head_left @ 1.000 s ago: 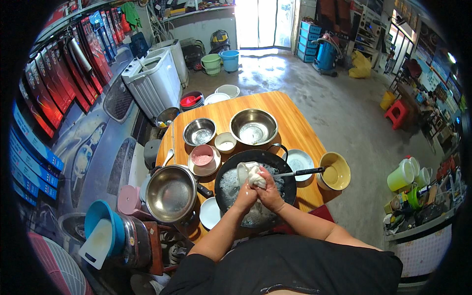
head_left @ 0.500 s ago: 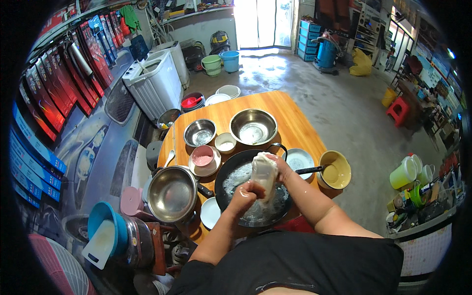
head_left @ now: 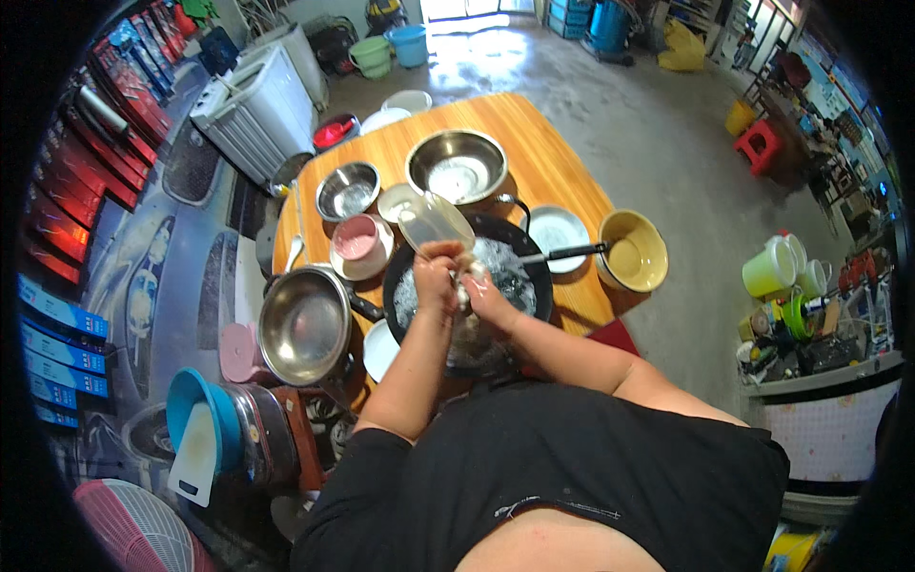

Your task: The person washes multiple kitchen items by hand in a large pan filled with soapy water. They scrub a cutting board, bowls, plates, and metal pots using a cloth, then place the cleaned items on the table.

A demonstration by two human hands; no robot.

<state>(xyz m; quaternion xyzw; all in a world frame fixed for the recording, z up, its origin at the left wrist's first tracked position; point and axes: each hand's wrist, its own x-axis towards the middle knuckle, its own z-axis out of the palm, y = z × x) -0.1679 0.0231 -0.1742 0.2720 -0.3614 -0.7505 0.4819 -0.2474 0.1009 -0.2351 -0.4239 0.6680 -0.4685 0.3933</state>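
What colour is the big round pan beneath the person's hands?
The pan is black, best seen in the head view.

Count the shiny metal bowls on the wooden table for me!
2: a small metal bowl toward the table's left side, and a bigger metal bowl to its right. I didn't count the steel pan. Another could be hidden.

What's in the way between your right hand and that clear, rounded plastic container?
Your left hand is partly in the way, gripping the near end of the clear container; what looks like crumpled white cloth shows beside your right hand.
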